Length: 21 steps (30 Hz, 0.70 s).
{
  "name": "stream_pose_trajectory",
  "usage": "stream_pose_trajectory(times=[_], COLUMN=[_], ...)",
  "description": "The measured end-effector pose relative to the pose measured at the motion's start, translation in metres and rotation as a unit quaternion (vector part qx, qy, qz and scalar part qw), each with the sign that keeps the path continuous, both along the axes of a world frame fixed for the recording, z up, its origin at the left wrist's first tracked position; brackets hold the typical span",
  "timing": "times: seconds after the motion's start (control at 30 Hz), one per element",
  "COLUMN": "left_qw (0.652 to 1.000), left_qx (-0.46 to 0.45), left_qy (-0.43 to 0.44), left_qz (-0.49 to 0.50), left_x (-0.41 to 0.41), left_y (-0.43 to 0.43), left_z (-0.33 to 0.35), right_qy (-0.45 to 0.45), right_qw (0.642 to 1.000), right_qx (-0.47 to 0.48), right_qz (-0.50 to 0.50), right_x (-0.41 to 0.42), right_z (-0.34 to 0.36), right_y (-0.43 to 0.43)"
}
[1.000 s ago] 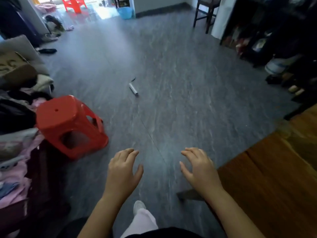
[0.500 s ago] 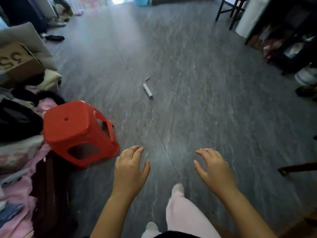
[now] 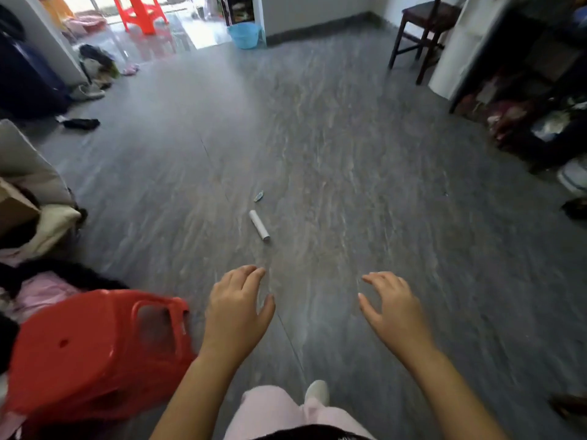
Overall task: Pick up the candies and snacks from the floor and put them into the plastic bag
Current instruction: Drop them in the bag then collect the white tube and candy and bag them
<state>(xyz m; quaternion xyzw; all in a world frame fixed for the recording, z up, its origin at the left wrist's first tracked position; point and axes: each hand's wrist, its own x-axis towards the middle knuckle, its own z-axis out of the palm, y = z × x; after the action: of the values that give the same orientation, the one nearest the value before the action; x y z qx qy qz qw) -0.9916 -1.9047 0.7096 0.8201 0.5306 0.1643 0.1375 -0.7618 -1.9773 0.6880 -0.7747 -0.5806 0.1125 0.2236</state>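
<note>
A white cylindrical snack tube (image 3: 259, 225) lies on the grey floor (image 3: 349, 173) ahead of me. Just beyond it sits a small bluish wrapped candy (image 3: 259, 196). My left hand (image 3: 236, 308) hovers palm down, fingers spread, a short way in front of the tube and holds nothing. My right hand (image 3: 392, 309) is held out the same way further right, also with nothing in it. No plastic bag is in view.
A red plastic stool (image 3: 92, 350) stands close at my lower left, beside piles of clothes (image 3: 41, 287). A dark wooden chair (image 3: 422, 30) and cluttered shelves (image 3: 533, 115) are at the right. A blue basin (image 3: 246, 34) sits by the far doorway. My foot (image 3: 316, 392) is below.
I have stepped forward: the tube and candy are nearer, the red stool has slid to my lower left, and the wooden table at the right has left view. Both hands stay open.
</note>
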Motion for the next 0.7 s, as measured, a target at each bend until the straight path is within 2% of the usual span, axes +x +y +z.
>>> stream_pose_trajectory(times=[0.27, 0.53, 0.7], left_qw=[0.999, 0.999, 0.996], left_qx=[-0.035, -0.009, -0.005], left_qy=[0.009, -0.016, -0.015], left_qz=[0.002, 0.051, 0.091], left_x=[0.064, 0.109, 0.135], left_y=[0.143, 0.347, 0.437], left_z=[-0.026, -0.022, -0.02], right_qy=[0.01, 0.002, 0.012], right_qw=[1.0, 0.998, 0.996], right_qx=[-0.022, -0.019, -0.006], right_qz=[-0.008, 0.067, 0.093], right_x=[0.063, 0.095, 0.117], right_z=[-0.011, 0.011, 0.021], right_y=[0.147, 0.366, 0.467])
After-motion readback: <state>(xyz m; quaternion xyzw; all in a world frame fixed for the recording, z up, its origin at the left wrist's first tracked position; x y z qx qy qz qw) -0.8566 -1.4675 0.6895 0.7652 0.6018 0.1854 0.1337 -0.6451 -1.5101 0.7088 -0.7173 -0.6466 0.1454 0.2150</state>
